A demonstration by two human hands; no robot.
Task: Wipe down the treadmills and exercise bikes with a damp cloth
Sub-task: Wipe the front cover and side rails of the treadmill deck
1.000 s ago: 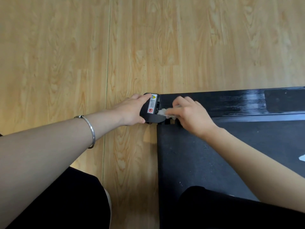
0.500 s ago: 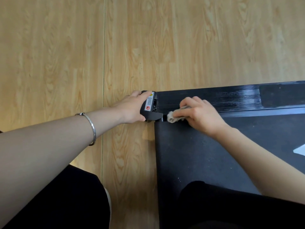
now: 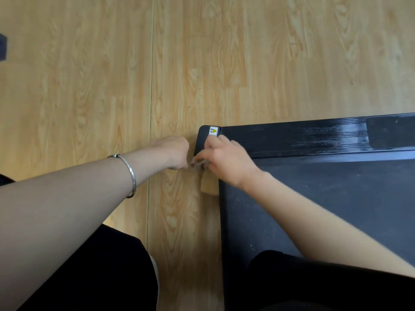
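A black treadmill (image 3: 336,194) lies low on the wooden floor, its side rail (image 3: 292,139) glossy and its corner end cap (image 3: 203,136) bearing a warning sticker. My right hand (image 3: 224,159) rests on the end cap and grips a small pale cloth (image 3: 198,163), which shows blurred at the cap's near edge. My left hand (image 3: 173,152) is curled just left of the cap, its fingers meeting the cloth; whether it also holds the cloth is unclear. A silver bangle sits on my left wrist.
Light wooden floor (image 3: 247,63) spreads on the far side and to the left. A dark object (image 3: 2,47) pokes in at the left edge. My black-clad knees fill the bottom, one on the belt, one on the floor.
My right hand slid the cloth left from the rail onto the end cap. My left hand let go of the cap and pulled back beside it.
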